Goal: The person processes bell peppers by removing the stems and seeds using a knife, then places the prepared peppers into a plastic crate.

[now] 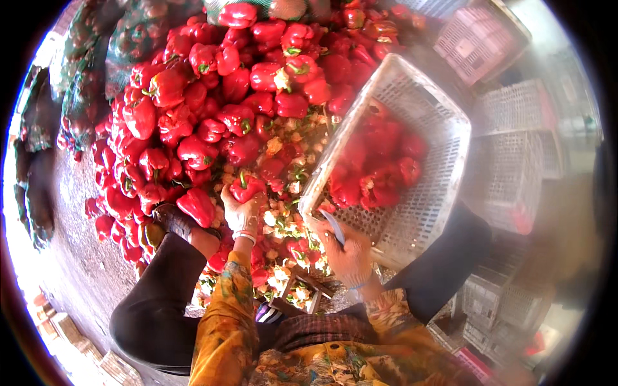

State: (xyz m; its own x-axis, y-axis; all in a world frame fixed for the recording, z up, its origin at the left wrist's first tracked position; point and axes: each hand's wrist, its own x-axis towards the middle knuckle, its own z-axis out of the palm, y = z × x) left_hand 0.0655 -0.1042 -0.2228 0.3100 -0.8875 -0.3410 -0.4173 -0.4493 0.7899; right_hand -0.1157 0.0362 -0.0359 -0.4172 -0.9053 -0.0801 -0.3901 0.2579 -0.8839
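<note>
My left hand (243, 212) is closed around a red bell pepper (248, 187), its green stem pointing up. In my right hand (348, 256) is a small knife (334, 227) with a curved grey blade, beside the near left corner of a white plastic crate (444, 112). Several red peppers (380, 157) lie inside that crate. Beyond my left hand spreads a large heap of red bell peppers (219, 87). Cut-off cores and green stems (273, 222) are scattered on the ground between my hands and under the crate's left side.
Green mesh sacks (84, 83) filled with produce stand at the far left. A pink crate (475, 45) sits at the far right, and white crates (508, 167) are stacked along the right. My legs (158, 299) spread around the work area, with a small wooden frame (306, 289) between them.
</note>
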